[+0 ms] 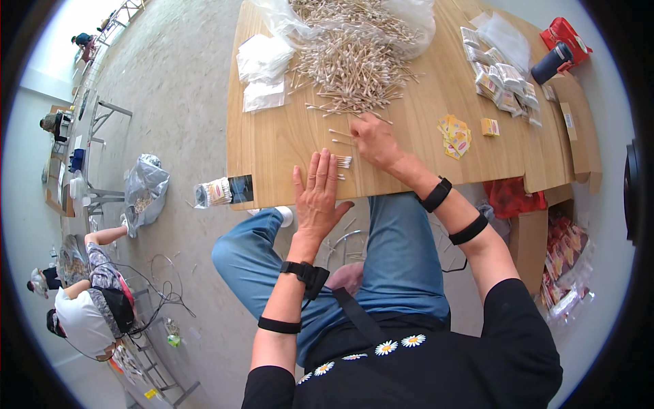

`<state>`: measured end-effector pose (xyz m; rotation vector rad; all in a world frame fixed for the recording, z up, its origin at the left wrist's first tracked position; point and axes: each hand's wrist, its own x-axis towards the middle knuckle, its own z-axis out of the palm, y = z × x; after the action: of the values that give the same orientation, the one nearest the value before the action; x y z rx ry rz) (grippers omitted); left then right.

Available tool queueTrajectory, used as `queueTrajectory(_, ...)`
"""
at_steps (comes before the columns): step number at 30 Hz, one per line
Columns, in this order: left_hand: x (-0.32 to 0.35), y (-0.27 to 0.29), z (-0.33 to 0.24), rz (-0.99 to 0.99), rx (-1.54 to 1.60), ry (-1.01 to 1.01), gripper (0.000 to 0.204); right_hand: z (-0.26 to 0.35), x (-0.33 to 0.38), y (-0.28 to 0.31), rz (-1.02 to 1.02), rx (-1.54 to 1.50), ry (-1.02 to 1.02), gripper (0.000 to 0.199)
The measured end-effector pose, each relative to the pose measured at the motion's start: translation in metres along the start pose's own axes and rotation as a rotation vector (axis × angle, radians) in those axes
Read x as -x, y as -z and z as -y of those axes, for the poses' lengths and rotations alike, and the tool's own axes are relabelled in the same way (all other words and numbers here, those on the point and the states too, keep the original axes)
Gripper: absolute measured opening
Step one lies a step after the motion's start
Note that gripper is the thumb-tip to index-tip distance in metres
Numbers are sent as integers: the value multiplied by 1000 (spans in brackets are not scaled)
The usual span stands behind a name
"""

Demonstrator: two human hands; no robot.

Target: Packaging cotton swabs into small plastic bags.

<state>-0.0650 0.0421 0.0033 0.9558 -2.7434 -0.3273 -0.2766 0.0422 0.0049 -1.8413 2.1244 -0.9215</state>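
A large heap of cotton swabs (351,75) spills from a clear plastic bag (415,31) at the far side of the wooden table (272,153). My right hand (376,142) is at the heap's near edge, its fingers bent into a pinch. Cotton swabs (340,133) poke out beside those fingers; their tips are partly hidden. Near the table's front edge my left hand (317,189) lies flat with fingers extended. Against its right side sits a small group of aligned swabs (345,162), partly covered by the hand.
White plastic sachets (264,65) lie left of the heap. A filled swab packet (216,192) sits at the left front corner. To the right are yellow cards (455,136), a small yellow box (490,127), packed bundles (504,82) and a dark bottle (552,63). Another person (88,317) works at left.
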Motion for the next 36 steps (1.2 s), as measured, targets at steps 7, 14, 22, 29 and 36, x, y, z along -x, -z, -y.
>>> queueTrajectory(7, 0, -1, 1, 1, 1, 5, 119, 15, 14, 1, 12, 21, -45, 10)
queueTrajectory(14, 0, -2, 1, 1, 9, 1, 118, 12, 8, -1, -61, -28, -114, 8)
queueTrajectory(22, 0, -1, 0, -8, 26, -4, 118, 9, 0, -4, -21, 94, -163, 6)
queueTrajectory(29, 0, -2, 1, 3, 9, 7, 118, 18, 22, 7, -57, 31, -160, 11)
queueTrajectory(36, 1, -3, 2, -3, 15, 0, 121, 22, 18, -8, -47, 33, -90, 8)
